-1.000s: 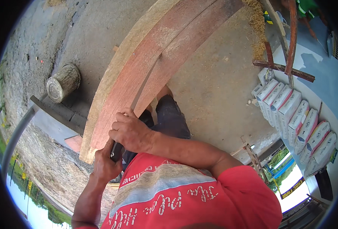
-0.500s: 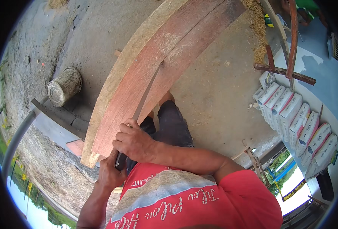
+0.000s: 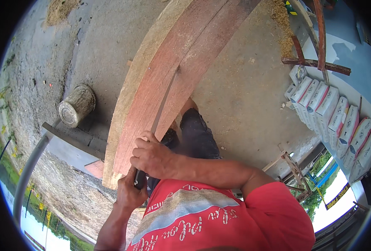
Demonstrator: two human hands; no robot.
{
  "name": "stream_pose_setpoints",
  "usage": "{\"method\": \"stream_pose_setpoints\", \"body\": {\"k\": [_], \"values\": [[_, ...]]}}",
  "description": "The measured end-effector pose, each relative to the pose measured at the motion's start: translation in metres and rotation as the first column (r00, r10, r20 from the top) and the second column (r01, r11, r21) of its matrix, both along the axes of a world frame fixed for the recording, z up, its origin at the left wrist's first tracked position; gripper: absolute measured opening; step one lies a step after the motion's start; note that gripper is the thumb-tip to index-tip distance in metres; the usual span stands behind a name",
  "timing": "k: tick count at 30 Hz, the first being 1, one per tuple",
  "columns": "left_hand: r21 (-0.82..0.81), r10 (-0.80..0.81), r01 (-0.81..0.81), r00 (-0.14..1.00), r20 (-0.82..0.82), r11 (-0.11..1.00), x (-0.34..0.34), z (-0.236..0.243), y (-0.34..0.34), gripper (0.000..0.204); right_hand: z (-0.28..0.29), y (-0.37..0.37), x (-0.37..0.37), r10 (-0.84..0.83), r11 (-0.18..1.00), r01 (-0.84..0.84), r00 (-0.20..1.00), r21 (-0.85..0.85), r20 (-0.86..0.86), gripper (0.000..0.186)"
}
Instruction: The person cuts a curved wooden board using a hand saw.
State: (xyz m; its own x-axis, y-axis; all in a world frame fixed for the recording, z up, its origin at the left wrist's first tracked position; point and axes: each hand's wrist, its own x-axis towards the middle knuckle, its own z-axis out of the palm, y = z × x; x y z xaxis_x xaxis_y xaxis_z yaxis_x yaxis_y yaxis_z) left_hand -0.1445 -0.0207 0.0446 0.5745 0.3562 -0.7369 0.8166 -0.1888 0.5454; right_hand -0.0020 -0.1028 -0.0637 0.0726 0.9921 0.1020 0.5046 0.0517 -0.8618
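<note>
A thick curved wooden plank (image 3: 152, 100), reddish on its broad face and pale along its outer edge, stretches from my waist to the top of the view. A dark line runs lengthwise on its upper part. Over the red face lies a long, narrow, tapering blade (image 3: 163, 104), its tip at a dark spot in the wood. My left hand (image 3: 131, 190) is closed around its dark handle (image 3: 140, 180). Higher up, my right hand (image 3: 152, 157) is closed over the blade's lower end, its forearm crossing my red shirt. The fingers partly hide where handle and blade meet.
A dirty bucket (image 3: 77, 106) lies on its side at left, near a grey curved pipe (image 3: 28, 171). Several white sacks (image 3: 340, 119) stand in a row at right. Behind them is a reddish wooden frame (image 3: 321, 39), with wood shavings (image 3: 281, 29) beside it.
The whole view has shifted slightly, so hands, shirt and bucket sit a little further right. My grip on the blade looks the same, and its tip is still at the dark spot.
</note>
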Motion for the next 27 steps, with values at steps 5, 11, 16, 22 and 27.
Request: {"method": "stream_pose_setpoints", "body": {"k": [5,11,16,22,27], "values": [[0.168,-0.035,0.018,0.994,0.101,0.986,0.140,-0.179,0.037,0.039,-0.140,0.052,0.154,0.084,0.983,-0.041,0.966,-0.177,0.246,0.013],[-0.020,0.012,-0.013,1.000,-0.019,1.000,0.013,-0.052,0.002,0.048,-0.042,-0.001,0.024,0.079,0.996,-0.077,0.996,-0.034,0.045,0.008],[0.030,-0.002,0.000,0.998,0.060,1.000,-0.012,-0.048,0.004,0.057,-0.024,0.003,0.004,0.085,0.995,-0.084,0.996,-0.045,0.016,0.006],[0.120,0.037,-0.058,0.985,0.171,0.991,0.082,-0.170,0.018,0.036,-0.118,0.032,0.101,0.041,0.993,-0.003,0.946,-0.119,0.320,0.024],[-0.044,0.072,-0.072,0.997,-0.009,0.996,-0.029,-0.030,0.003,0.050,-0.009,0.001,-0.022,0.047,0.998,-0.044,0.997,-0.044,0.066,0.006]]}}
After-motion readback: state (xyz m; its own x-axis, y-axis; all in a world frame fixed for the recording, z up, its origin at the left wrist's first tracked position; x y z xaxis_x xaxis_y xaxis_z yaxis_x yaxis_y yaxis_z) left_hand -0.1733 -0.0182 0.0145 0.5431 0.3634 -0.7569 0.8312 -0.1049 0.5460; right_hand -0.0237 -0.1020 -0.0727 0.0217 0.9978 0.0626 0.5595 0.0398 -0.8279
